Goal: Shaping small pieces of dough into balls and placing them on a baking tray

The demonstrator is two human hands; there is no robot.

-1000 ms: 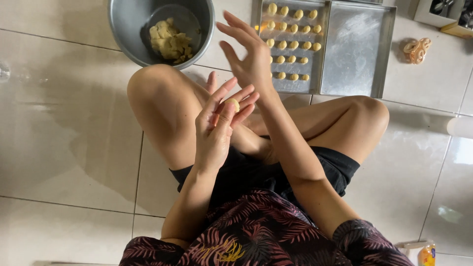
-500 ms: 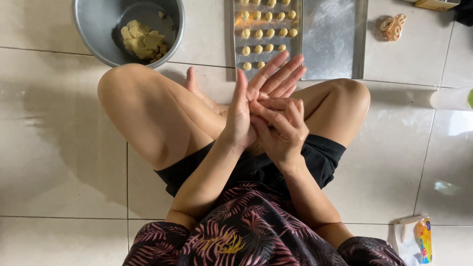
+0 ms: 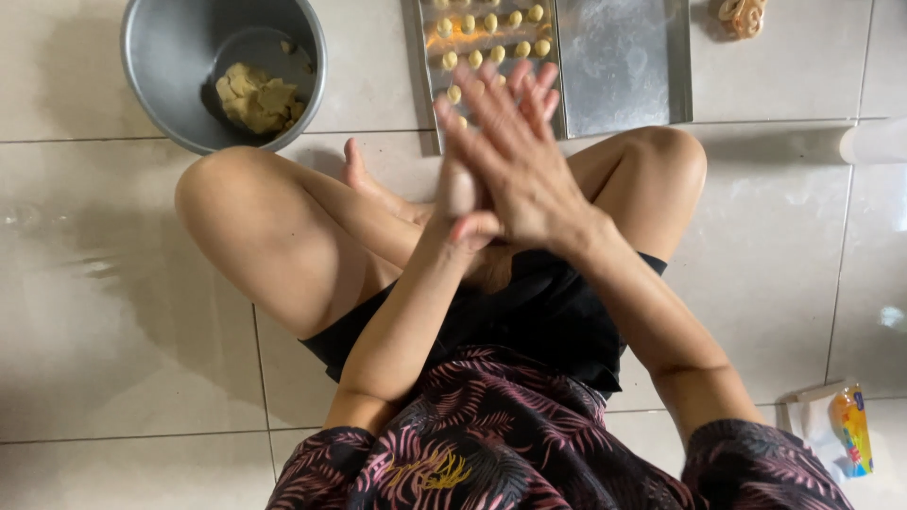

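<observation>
Head view, looking down. Person seated cross-legged on pale tiled floor (image 3: 104,312), bare knees at 9 and 2 o'clock of the hands.

Hands: right hand (image 3: 515,165) on top, fingers spread flat, pointing toward 12–1 o'clock. Left hand (image 3: 460,203) underneath, mostly covered; only its edge and a curled finger show at approx 7 o'clock of the right palm. Palms pressed together, both flat, not clenched. Whether anything sits between the palms: can't tell, hidden.

Steel bowl (image 3: 156,57) at 10 o'clock of the hands, well apart, on floor past the left knee. Lump of pale yellow dough (image 3: 255,97) in its bottom, rough-edged, w/ a few crumbs near it on the bowl wall.

Metal baking tray (image 3: 624,66) at 12 o'clock, just beyond the fingertips in view. Left part filled w/ rows of small dough balls (image 3: 491,24); right part bare, dull sheen. Right fingertips overlap the tray's near edge in the picture; contact can't be judged.

Small pale crumpled item (image 3: 742,14) at 1 o'clock, beside tray, cut by frame edge; kind unclear.

Colourful packet (image 3: 846,430) at 4 o'clock, on floor by right elbow.

Clothing: dark shorts, dark top w/ pink leaf print.
</observation>
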